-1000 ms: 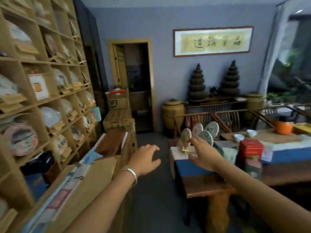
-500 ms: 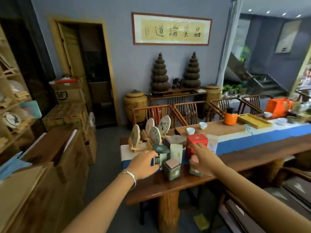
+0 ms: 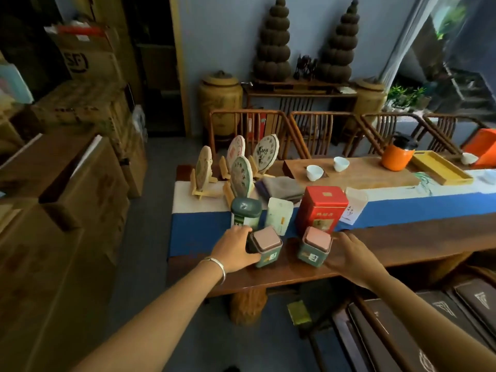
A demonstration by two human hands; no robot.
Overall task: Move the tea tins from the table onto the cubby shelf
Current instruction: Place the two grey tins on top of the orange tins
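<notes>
Two small green tea tins with pink lids stand near the front edge of the wooden table (image 3: 402, 245). My left hand (image 3: 232, 249) cups the left tin (image 3: 266, 248), thumb on its near side and fingers behind it. My right hand (image 3: 349, 255) is spread open just right of the other small tin (image 3: 314, 247), fingertips at its side. Behind them stand a tall red tin (image 3: 320, 208), a dark green tin (image 3: 245, 212) and a white packet (image 3: 279, 218). The cubby shelf is out of view.
Round tea cakes on stands (image 3: 239, 167), white cups (image 3: 314, 173), an orange pot (image 3: 396, 157) and a yellow tray (image 3: 442, 170) sit farther back on the table. Stacked cardboard boxes (image 3: 80, 189) fill the left side. Wooden chairs (image 3: 316, 130) line the far side.
The view swung from the shelf round and down to the table. Both hands came down to the two small tins; my left hand has closed round the left one.
</notes>
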